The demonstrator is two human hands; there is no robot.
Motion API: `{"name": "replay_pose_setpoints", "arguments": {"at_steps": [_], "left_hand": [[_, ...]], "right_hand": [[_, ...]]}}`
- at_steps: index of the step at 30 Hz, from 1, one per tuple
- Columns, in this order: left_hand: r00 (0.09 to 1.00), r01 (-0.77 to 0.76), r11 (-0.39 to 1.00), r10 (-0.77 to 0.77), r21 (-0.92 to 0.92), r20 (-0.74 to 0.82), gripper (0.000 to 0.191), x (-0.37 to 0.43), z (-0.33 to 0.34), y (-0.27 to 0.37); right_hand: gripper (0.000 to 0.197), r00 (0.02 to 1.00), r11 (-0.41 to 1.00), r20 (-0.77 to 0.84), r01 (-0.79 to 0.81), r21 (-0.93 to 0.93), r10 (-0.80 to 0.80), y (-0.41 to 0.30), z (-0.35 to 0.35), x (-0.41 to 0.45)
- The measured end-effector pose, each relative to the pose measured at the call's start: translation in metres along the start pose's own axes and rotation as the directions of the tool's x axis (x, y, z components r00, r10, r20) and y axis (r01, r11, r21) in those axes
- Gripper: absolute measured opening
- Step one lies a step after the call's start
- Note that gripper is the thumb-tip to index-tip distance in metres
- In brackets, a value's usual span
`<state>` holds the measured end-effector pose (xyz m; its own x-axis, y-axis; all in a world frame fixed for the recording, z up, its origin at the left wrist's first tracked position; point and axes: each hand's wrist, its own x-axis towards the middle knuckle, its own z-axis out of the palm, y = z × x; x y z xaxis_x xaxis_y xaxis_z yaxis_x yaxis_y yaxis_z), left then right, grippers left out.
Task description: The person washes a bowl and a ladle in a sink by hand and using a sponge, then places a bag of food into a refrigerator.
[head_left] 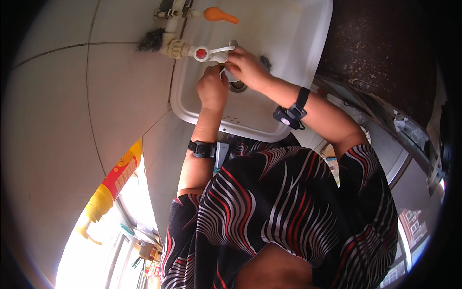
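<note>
Both hands meet beneath the white lever tap (pixel 213 54) with a red button, over a white sink (pixel 249 124). My left hand (pixel 213 88) has its fingers curled, with a small dark edge at the fingertips. Against it from the right comes my right hand (pixel 249 67), bent at the wrist, its fingers just under the tap lever and blurred. A pale curved thing (pixel 232 77) shows between the hands, partly over the metal drain (pixel 237 86). A grey rounded end (pixel 234 43) sticks out above the right fingers. What either hand grips is hidden.
An orange-handled tap (pixel 220 15) stands farther along the pipe. One steel wool scourer (pixel 151 39) is tucked behind the pipe; another (pixel 265 62) lies in the sink. Left are a tiled wall (pixel 119 79) and a yellow pump bottle (pixel 115 177). A dark worn surface (pixel 375 47) lies right.
</note>
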<state>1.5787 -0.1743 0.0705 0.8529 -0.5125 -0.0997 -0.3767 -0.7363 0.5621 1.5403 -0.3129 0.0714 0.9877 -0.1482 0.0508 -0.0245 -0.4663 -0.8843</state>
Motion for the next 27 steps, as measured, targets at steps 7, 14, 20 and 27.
{"name": "replay_pose_setpoints", "arguments": {"at_steps": [7,14,20,27], "left_hand": [[0.997,-0.037,0.999,0.038,0.022,-0.067,0.013,-0.003,0.011,-0.005],[0.997,0.036,0.997,-0.04,-0.061,-0.066,0.01,-0.004,0.019,-0.013],[0.995,0.02,0.991,-0.007,0.13,-0.099,0.012,-0.011,0.006,-0.012],[1.0,0.023,0.996,-0.024,-0.084,-0.003,0.021,-0.028,-0.007,0.007]], "right_hand": [[0.017,0.964,0.968,0.079,-0.252,-0.011,0.252,0.008,0.006,0.006],[0.019,0.97,0.977,0.179,-0.186,0.108,0.165,0.009,0.01,0.005],[0.014,0.984,0.89,0.075,0.179,-0.42,-0.162,0.011,-0.02,0.032],[0.015,0.947,0.95,-0.289,-0.212,-0.231,0.141,-0.006,-0.072,0.037]]}}
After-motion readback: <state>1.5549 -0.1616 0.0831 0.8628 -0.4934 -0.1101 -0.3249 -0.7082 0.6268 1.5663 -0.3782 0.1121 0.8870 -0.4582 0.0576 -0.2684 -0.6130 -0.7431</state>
